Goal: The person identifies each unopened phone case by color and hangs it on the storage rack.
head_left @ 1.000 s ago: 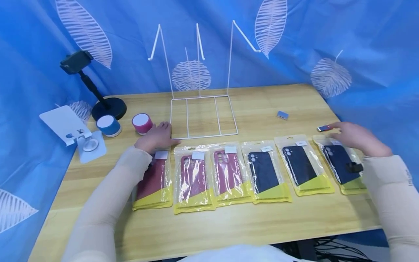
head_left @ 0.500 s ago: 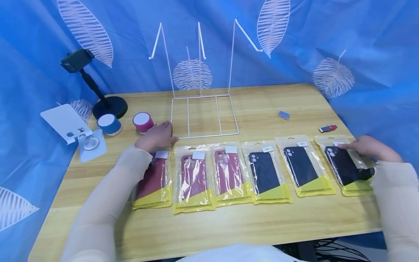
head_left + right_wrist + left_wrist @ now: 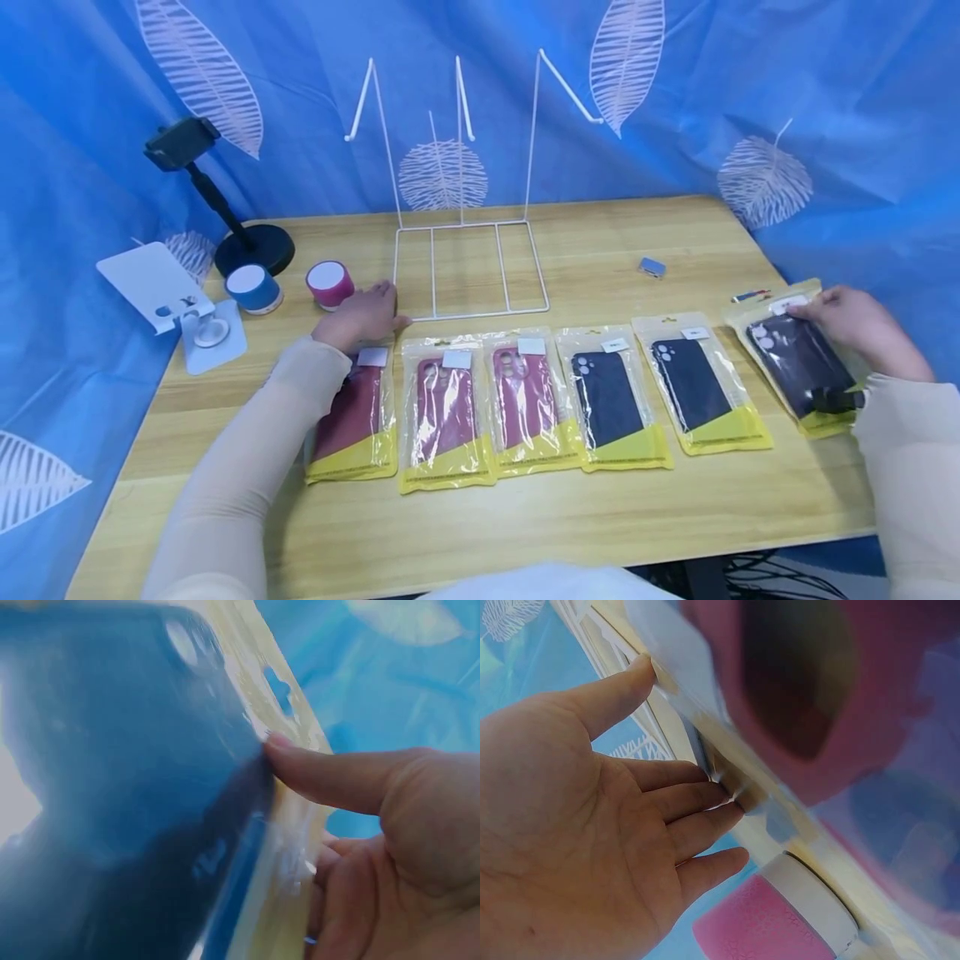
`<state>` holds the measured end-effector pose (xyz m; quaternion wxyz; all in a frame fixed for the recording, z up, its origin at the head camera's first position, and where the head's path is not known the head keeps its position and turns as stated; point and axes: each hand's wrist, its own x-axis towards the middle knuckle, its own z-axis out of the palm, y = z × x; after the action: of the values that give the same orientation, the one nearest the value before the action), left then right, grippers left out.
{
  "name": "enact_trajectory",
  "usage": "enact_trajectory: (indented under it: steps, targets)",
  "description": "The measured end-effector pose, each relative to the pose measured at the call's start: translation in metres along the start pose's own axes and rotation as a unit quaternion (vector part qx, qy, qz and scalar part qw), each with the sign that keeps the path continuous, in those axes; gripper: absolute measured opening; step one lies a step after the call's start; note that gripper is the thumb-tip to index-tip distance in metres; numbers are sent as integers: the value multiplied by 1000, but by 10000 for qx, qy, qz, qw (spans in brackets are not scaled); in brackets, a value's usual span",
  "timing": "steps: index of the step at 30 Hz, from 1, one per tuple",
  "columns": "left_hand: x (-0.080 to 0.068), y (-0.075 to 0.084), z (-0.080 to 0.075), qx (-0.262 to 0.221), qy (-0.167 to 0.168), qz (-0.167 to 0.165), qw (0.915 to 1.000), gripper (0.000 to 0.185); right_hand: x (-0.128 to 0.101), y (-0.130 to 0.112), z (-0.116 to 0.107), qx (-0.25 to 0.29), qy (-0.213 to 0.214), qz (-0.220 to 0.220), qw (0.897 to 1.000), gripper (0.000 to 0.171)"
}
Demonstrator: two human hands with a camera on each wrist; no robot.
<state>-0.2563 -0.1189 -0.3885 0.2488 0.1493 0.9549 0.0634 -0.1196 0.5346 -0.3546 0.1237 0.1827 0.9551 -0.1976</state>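
Observation:
My right hand (image 3: 862, 327) pinches the upper right edge of a clear packet holding a dark phone case (image 3: 798, 362). In the right wrist view the thumb lies on the packet's front and the fingers (image 3: 324, 862) are behind it. The packet's top is tilted up off the table. At the far left my left hand (image 3: 365, 315) has its fingers extended, and the fingertips touch the top of a packet with a dark red phone case (image 3: 348, 412). Between them lie more packets: pink cases (image 3: 444, 408) and dark blue-black cases (image 3: 692, 379).
A white wire rack (image 3: 471, 313) stands behind the row. Pink (image 3: 330, 285) and blue (image 3: 253, 288) small round speakers, a white folding stand (image 3: 212, 333) and a black phone holder (image 3: 255, 248) are at left. A USB stick (image 3: 750, 295) and a small silver-blue piece (image 3: 652, 267) lie at right.
My right hand has let go of the red USB stick, moved down and right to the rightmost packet, and lifted its top edge. My left hand has stayed in place.

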Motion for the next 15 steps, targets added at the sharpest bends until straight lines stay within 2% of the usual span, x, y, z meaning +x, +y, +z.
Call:
enact_trajectory:
  steps: [4, 7, 11, 13, 15]
  targets:
    - [0, 0, 0, 17, 81, 100, 9999, 80, -22, -46, -14, 218, 888, -191, 9956, 88]
    - [1, -2, 0, -7, 140, 128, 9998, 79, -40, -90, -23, 434, 1563, -527, 9854, 83]
    - [0, -2, 1, -33, 158, 144, 9998, 80, -57, -148, -24, 1144, 2140, -1211, 9625, 44]
    - [0, -2, 2, -13, 166, 154, 9997, 81, -60, -175, -21, 1614, 2176, -1597, 9492, 27]
    - [0, -2, 3, 2, 183, 159, 9997, 81, -61, -199, -16, 2054, 2170, -1955, 9341, 20]
